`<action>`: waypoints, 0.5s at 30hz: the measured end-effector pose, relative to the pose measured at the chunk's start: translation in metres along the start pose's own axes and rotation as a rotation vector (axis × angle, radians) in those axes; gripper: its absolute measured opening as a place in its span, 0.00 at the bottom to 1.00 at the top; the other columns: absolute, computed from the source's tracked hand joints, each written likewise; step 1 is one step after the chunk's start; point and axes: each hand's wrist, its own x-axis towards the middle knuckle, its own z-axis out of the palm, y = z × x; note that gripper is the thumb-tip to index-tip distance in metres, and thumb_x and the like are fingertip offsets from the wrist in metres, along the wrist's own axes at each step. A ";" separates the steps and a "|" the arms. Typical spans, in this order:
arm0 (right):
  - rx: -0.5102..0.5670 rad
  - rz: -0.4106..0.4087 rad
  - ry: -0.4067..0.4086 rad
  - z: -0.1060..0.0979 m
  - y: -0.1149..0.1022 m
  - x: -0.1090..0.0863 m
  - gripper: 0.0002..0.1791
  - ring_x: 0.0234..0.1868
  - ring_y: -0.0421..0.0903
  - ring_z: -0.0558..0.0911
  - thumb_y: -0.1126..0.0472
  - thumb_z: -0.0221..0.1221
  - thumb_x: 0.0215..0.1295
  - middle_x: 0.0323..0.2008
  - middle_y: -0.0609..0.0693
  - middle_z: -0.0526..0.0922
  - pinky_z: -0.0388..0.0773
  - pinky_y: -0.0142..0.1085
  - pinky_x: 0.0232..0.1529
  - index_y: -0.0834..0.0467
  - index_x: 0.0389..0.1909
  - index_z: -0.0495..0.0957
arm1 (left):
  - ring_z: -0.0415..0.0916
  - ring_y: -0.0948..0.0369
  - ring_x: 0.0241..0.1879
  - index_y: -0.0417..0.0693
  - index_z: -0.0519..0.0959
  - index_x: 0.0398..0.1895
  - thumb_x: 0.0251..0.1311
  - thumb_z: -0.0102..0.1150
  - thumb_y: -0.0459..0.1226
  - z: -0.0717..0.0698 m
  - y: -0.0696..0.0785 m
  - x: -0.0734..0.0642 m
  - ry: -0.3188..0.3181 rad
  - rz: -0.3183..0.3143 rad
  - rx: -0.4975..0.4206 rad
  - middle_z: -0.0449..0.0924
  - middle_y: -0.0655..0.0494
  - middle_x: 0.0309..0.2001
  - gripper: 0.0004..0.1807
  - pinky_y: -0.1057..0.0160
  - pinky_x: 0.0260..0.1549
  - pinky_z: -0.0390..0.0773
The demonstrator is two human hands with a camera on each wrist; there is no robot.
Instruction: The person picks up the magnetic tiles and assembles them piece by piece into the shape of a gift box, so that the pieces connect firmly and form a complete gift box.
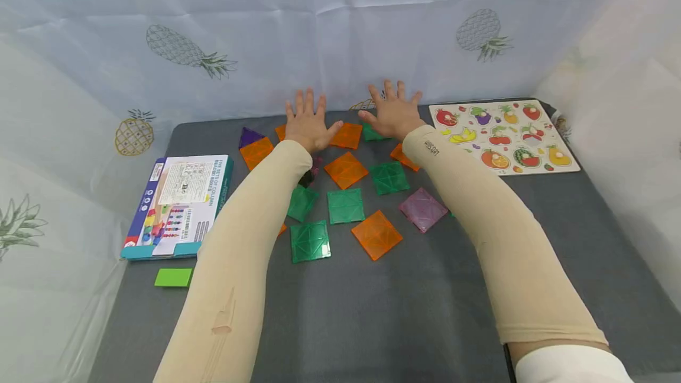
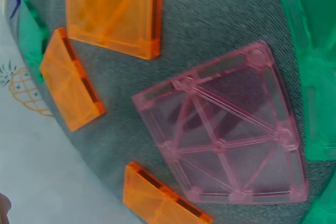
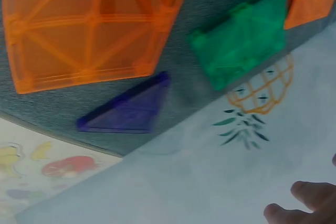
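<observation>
Have a pale pineapple-print cloth [image 1: 340, 40] hanging along the back and down both sides, with a dark grey bench [image 1: 346, 312] right up by it. Have a bunch of see-through plastic tiles [image 1: 346, 206] scattered flat across the middle of that bench, right up toward the back edge, mostly orange and green squares. Have both arms stretched out over them in beige sleeves [image 1: 234, 265].

Have the left hand [image 1: 307, 126] out by the back row of orange tiles, grip spread wide, nothing held. Same deal with the right hand [image 1: 395, 116], out over a green tile [image 1: 370, 133] near the back, grip splayed, zero hold on anything. Can't really tell about palm contact on either side.

From the left wrist, can see a pink square [image 2: 226, 135] just beside a green one [image 2: 321, 72]. From the right wrist, can spot a little purple triangle [image 3: 128, 111] just beside a big orange square [image 3: 89, 30].

Off to the left, can see a boxed set [image 1: 183, 185] with a white label, plus a bright green block [image 1: 174, 277] just in front. Back right, can see a fruit-picture board [image 1: 505, 135] lying near the corner.
</observation>
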 end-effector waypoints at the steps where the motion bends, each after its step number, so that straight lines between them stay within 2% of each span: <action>1: 0.004 0.001 -0.003 0.001 0.001 0.000 0.42 0.74 0.64 0.27 0.28 0.29 0.68 0.76 0.58 0.26 0.30 0.74 0.63 0.42 0.76 0.28 | 0.14 0.49 0.74 0.56 0.28 0.76 0.67 0.23 0.67 0.001 -0.002 0.000 -0.001 0.000 0.000 0.15 0.49 0.75 0.44 0.43 0.71 0.25; 5: 0.013 -0.007 -0.015 0.004 0.004 -0.002 0.42 0.74 0.65 0.27 0.29 0.28 0.68 0.76 0.58 0.26 0.31 0.74 0.63 0.43 0.76 0.29 | 0.14 0.49 0.74 0.55 0.28 0.77 0.67 0.24 0.66 0.003 -0.010 -0.003 -0.006 0.012 -0.006 0.16 0.48 0.76 0.44 0.42 0.71 0.25; 8: 0.006 -0.067 0.010 0.004 0.003 -0.013 0.43 0.75 0.66 0.33 0.29 0.31 0.69 0.77 0.59 0.31 0.34 0.73 0.64 0.46 0.77 0.34 | 0.15 0.47 0.74 0.53 0.30 0.77 0.68 0.26 0.65 0.004 -0.016 -0.006 -0.009 0.063 -0.005 0.18 0.45 0.76 0.44 0.41 0.71 0.26; 10: -0.020 -0.145 0.034 0.004 0.000 -0.026 0.43 0.75 0.65 0.41 0.31 0.36 0.69 0.76 0.61 0.40 0.41 0.72 0.65 0.50 0.77 0.42 | 0.18 0.45 0.75 0.52 0.33 0.77 0.68 0.29 0.65 0.004 -0.019 -0.012 -0.006 0.128 0.008 0.23 0.43 0.77 0.45 0.41 0.71 0.29; 12: -0.061 -0.242 0.062 0.005 -0.004 -0.045 0.41 0.73 0.64 0.51 0.34 0.41 0.70 0.74 0.61 0.53 0.50 0.68 0.66 0.54 0.75 0.52 | 0.26 0.42 0.75 0.49 0.40 0.78 0.67 0.36 0.64 0.006 -0.023 -0.024 0.000 0.218 0.017 0.33 0.40 0.77 0.45 0.40 0.71 0.32; 15: -0.110 -0.407 0.108 0.013 -0.011 -0.082 0.35 0.65 0.60 0.67 0.38 0.50 0.69 0.63 0.60 0.72 0.63 0.60 0.63 0.58 0.66 0.69 | 0.45 0.40 0.73 0.43 0.52 0.75 0.64 0.47 0.62 0.010 -0.028 -0.054 0.002 0.369 0.052 0.51 0.38 0.73 0.45 0.42 0.71 0.46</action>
